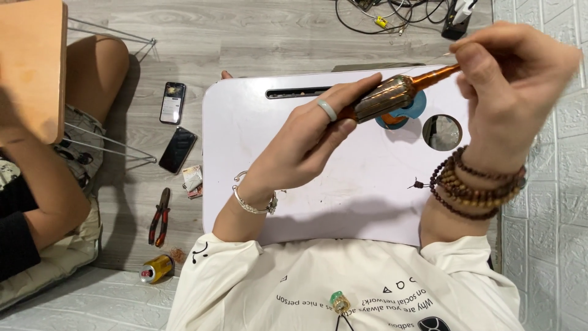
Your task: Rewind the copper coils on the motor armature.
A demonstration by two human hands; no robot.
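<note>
I see a motor armature (386, 98), copper-wound with a steel core and an orange shaft, held in the air above the white table (343, 184). I judge it dense, rigid and slick on the laminations; its windings look delicate, so the core is the safe grip. My left hand (306, 144) wraps its lower end; my right hand (511, 79) pinches a thin wire at the shaft tip. Pliers (160, 217) lie on the floor.

Two bare forearms reach forward from cream sleeves. The left hand (306, 144) is palm-down, fingers curled closed in a grip, index finger extended. Ahead and to its right, the raised right hand (511, 79) pinches thumb and fingertips together, wrist bent.
</note>
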